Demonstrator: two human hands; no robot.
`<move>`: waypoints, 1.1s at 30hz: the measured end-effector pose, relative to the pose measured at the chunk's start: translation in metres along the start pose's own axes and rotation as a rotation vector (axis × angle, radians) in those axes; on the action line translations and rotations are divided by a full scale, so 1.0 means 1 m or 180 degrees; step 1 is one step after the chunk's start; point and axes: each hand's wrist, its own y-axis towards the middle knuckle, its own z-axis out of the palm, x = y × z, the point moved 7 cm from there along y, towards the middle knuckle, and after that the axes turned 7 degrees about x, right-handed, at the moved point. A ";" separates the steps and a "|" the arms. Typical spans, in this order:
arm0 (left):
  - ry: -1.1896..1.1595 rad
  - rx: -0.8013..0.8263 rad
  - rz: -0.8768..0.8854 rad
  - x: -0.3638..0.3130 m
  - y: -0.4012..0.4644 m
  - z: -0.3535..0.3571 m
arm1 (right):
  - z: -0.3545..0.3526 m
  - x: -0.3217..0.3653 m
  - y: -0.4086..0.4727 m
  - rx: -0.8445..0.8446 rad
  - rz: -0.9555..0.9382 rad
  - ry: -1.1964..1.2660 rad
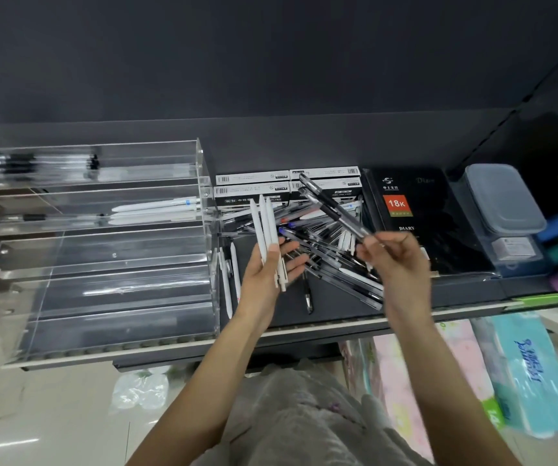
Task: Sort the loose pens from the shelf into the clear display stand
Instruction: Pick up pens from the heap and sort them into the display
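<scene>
The person stands in front of a dark shelf (456, 290) and holds both hands over a heap of loose pens (324, 250) that lies in the middle of it, between the clear display stand (102, 250) at the left end and a black diary (415, 216) toward the right. The left hand (271, 267) is turned palm up and keeps a small bundle of white pens (266, 227) with the thumb pressed across them; the other fingers lie almost straight under the bundle, and the pens point away toward the back of the shelf. The right hand (395, 257) pinches two black pens with clear bodies (331, 203) at their near ends between thumb and curled fingers; these pens go up and to the left, over the heap, and this hand looks a little blurred. In the stand, the upper tiers already have some pens lying flat: dark ones in the top tier, white ones and one dark one in the tier under it; I see no pens in the lower tiers. Two more white pens (230, 274) lie on the shelf just beside the right wall of the stand. Behind the heap, against the back edge, are white pen boxes (254, 186). At the right end stands a grey lidded plastic box (503, 200).
</scene>
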 end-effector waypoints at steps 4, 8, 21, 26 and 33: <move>-0.0175 0.0147 -0.0037 0.002 0.005 0.027 | 0.026 -0.036 -0.017 -0.0525 0.0149 0.0326; -0.0227 0.0035 -0.0057 0.011 0.010 0.039 | 0.033 -0.054 -0.023 -0.0750 0.0114 -0.0076; 0.0336 0.0015 -0.0090 0.020 0.003 0.043 | 0.040 -0.043 -0.027 -0.0458 -0.0444 -0.1056; 0.0058 -0.0494 0.0043 0.011 -0.012 0.023 | 0.057 -0.047 -0.034 0.0108 -0.0480 -0.1249; 0.0431 -0.1297 0.0571 -0.029 -0.054 -0.027 | 0.112 -0.047 -0.050 0.1217 -0.0393 -0.1116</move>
